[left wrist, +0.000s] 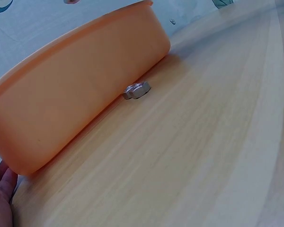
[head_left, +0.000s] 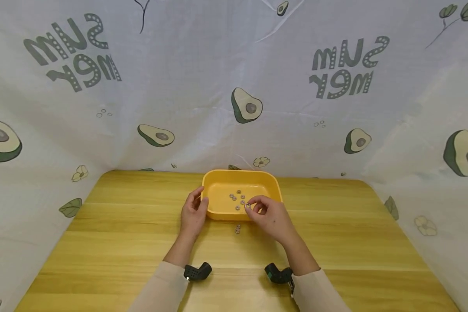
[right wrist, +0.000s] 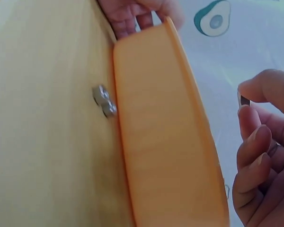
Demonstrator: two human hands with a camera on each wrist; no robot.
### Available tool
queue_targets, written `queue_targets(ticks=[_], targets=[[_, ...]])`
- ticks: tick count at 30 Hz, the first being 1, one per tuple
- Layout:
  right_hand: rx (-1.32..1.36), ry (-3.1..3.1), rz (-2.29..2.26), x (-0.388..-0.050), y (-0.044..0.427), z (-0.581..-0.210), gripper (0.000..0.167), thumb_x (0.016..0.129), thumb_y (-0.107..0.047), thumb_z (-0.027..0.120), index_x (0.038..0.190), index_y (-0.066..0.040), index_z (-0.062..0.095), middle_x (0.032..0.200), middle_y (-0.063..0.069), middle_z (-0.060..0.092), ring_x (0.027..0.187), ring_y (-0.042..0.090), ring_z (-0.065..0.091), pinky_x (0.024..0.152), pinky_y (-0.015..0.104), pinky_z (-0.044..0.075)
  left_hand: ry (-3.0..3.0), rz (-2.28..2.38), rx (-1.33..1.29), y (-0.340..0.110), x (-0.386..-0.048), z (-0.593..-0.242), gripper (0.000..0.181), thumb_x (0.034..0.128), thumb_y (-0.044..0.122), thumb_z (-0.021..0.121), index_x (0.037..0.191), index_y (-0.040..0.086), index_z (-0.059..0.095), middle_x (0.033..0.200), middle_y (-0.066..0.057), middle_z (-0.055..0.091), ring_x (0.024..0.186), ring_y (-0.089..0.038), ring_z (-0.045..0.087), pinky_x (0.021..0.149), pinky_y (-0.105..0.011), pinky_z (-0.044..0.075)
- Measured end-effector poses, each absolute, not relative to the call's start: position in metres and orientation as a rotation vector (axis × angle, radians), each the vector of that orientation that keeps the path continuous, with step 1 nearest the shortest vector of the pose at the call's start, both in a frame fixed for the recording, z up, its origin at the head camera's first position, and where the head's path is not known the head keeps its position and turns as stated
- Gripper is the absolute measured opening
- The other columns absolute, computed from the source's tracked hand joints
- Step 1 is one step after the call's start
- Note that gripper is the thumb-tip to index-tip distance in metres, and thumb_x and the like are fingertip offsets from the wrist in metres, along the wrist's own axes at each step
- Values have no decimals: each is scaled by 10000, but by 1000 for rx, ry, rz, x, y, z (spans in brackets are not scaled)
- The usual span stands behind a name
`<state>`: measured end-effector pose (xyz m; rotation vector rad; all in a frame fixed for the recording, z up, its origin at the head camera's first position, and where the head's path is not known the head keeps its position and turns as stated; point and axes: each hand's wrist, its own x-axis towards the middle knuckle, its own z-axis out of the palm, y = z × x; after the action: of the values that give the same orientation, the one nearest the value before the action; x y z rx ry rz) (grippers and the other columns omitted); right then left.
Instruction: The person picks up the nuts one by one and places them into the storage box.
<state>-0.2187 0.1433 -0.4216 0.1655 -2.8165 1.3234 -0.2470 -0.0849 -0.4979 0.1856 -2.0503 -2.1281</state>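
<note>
A yellow plastic tub [head_left: 214, 215] stands at the far side of the table with several small metal nuts [head_left: 234, 198] scattered on its floor. Two more hex nuts [left wrist: 141, 90] lie on the wood just outside the tub's near wall. My left hand [head_left: 193, 213] holds the tub's left end, its thumb by the rim and its fingers along the outer wall. Over the tub's near right part, my right hand [head_left: 272, 217] pinches one nut [right wrist: 244, 100] between thumb and index finger. The other right fingers are curled toward the palm.
The wooden table [head_left: 140, 242] reaches out on both sides of the tub. Behind it hangs a white cloth [head_left: 195, 86] printed with avocados and lettering. Black wrist devices [head_left: 198, 272] sit on both forearms.
</note>
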Motion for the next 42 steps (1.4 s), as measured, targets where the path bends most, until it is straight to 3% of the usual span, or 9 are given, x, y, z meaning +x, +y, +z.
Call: queue_targets(ticks=[16, 23, 31, 37, 42], targets=[[214, -2975, 1155, -279, 137, -417, 203, 932, -315, 746, 1074, -174, 709, 869, 35, 635, 619, 187, 508, 520, 268, 417, -2038, -2134, 213, -85, -246, -499, 403, 1007, 155, 619, 1404, 91, 590, 1479, -145, 551, 1390, -342, 512, 1181, -505, 405], [187, -2988, 1144, -300, 127, -422, 193, 938, -310, 738, 1059, -160, 723, 853, 36, 635, 665, 184, 521, 552, 258, 409, -2047, -2114, 200, -85, -246, -500, 400, 1010, 156, 619, 1404, 95, 591, 1479, -155, 550, 1383, -356, 516, 1176, -514, 409], [124, -2989, 1176, -313, 119, -430, 208, 951, -299, 719, 1071, -129, 722, 882, 49, 635, 722, 183, 540, 594, 256, 425, -2039, -2084, 181, -84, -246, -500, 400, 1008, 112, 607, 1402, 52, 583, 1440, -178, 570, 1329, -359, 559, 1089, -395, 488], [14, -2969, 1216, -318, 116, -436, 231, 954, -294, 713, 1090, -107, 717, 918, 68, 632, 756, 192, 555, 606, 246, 437, -2040, -2107, 183, -83, -246, -499, 400, 1012, 139, 614, 1408, 91, 587, 1460, -155, 562, 1342, -337, 553, 1108, -434, 470], [-4, -2963, 1219, -320, 116, -440, 210, 942, -281, 725, 1069, -114, 724, 914, 60, 623, 766, 190, 547, 616, 249, 425, -2040, -2125, 178, -84, -247, -499, 399, 1021, 157, 606, 1416, 112, 582, 1474, -140, 552, 1356, -323, 544, 1095, -394, 481]])
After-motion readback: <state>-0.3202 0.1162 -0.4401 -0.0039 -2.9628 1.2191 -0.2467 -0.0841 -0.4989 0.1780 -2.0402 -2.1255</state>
